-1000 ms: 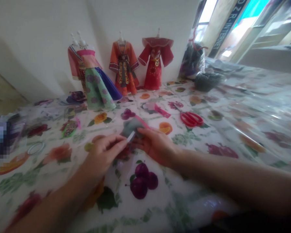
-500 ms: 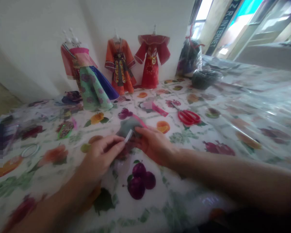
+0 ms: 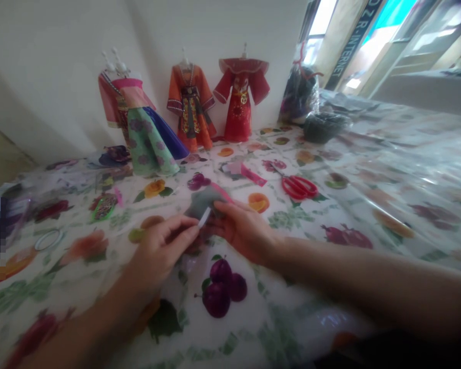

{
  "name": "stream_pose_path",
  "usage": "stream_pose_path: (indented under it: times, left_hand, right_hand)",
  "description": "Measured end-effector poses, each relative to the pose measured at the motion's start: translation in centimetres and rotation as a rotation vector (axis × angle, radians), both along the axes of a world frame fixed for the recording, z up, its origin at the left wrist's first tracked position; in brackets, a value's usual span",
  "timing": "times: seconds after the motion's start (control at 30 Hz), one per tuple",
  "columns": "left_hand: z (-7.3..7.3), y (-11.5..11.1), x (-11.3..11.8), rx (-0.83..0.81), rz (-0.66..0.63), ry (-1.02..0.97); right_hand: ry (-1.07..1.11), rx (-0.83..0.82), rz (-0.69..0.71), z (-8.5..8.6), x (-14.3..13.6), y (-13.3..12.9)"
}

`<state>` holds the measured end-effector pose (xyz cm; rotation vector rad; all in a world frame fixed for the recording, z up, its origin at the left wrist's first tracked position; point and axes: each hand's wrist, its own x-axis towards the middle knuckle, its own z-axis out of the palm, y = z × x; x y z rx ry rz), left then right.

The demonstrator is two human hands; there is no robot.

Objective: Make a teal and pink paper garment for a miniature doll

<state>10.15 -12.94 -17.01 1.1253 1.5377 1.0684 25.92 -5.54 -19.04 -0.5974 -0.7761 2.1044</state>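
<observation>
Near the middle of the table, my left hand pinches a small white strip between thumb and forefinger. Just right of it, my right hand is closed on a piece of grey-green sheer fabric, its thumb on top and the other fingers curled beneath. A narrow pink band runs along the fabric's upper right edge. The strip lies against the fabric's near side; whether the two are joined I cannot tell. Some of the fabric is hidden behind my fingers.
Red-handled scissors and a pink ribbon piece lie beyond my right hand. Doll dresses in green, orange and red stand along the wall. A green-rimmed bead tray and a clear ring are at left.
Both hands hold nearly the same place and grip. The white strip has shifted very slightly; the view has tilted a little.
</observation>
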Motion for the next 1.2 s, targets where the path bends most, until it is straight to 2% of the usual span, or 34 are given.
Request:
stream_pose_path:
  times: [0.67,1.2]
  left_hand:
    - [-0.48,0.06,-0.07,-0.005,-0.003,-0.058]
    - [-0.18,0.15,0.04,-0.029,-0.013,-0.038]
  right_hand:
    - [0.016,-0.007,-0.021,0.04,-0.06,-0.04]
    - [0.002,0.03,-0.027,-0.15,-0.1,-0.04]
